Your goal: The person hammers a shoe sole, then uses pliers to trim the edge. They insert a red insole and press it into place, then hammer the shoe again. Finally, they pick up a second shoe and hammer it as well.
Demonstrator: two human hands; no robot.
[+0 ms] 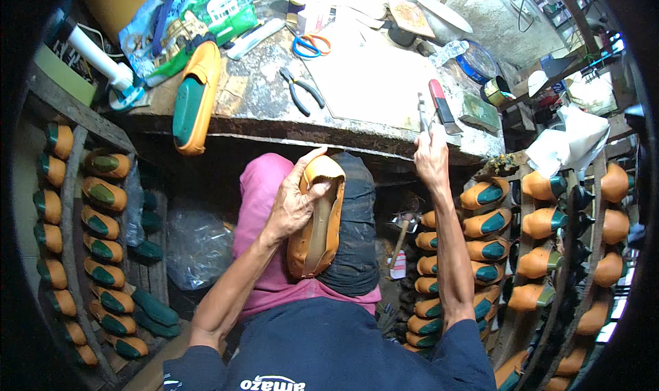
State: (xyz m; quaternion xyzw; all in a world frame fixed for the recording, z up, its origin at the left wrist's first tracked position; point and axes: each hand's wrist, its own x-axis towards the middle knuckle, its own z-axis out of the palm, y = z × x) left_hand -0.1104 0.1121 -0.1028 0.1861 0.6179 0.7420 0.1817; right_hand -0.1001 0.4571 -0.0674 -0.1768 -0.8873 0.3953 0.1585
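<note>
A tan leather shoe (316, 237), its opening facing up, rests across my lap. My left hand (295, 202) is closed on its upper end, the thumb over the opening and the fingers along the side. My right hand (432, 154) reaches to the workbench's front edge, fingers closed round a slim metal tool (423, 110) whose exact kind I cannot make out. Right beside that tool lies a red-handled blade tool (443, 106). At the bench's left, a tan shoe with a green last (195, 99) juts over the edge.
On the workbench (261, 123) are black-handled pliers (301, 92), blue-and-orange scissors (311, 46), a white board (374, 82) and a green block (480, 112). Racks of tan shoes on green lasts stand at the left (103, 223) and right (489, 219). A clear plastic bag (198, 247) sits beside my left leg.
</note>
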